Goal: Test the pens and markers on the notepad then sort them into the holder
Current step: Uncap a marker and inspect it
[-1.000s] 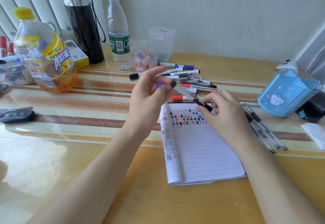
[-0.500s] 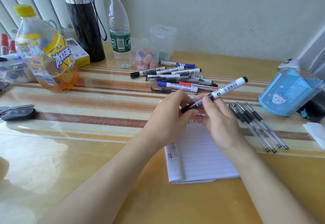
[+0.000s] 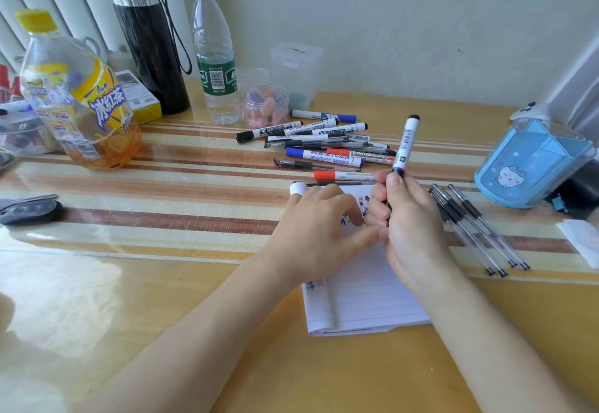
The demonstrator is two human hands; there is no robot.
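The right hand [image 3: 410, 221] has its fingers curled tight round a marker [image 3: 405, 143], low on the barrel, over the notepad [image 3: 366, 299] toward the table's [image 3: 162, 331] near edge. The left hand [image 3: 317, 227] rests loose-fingered on the page. The marker is likely light, stiff and smooth, so a low hold suits it.

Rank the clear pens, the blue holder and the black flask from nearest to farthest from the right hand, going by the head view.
1. The clear pens, lying just right of the right hand, which grips a marker.
2. The blue holder, farther right and a little back.
3. The black flask, far off at the back left, by the wall.
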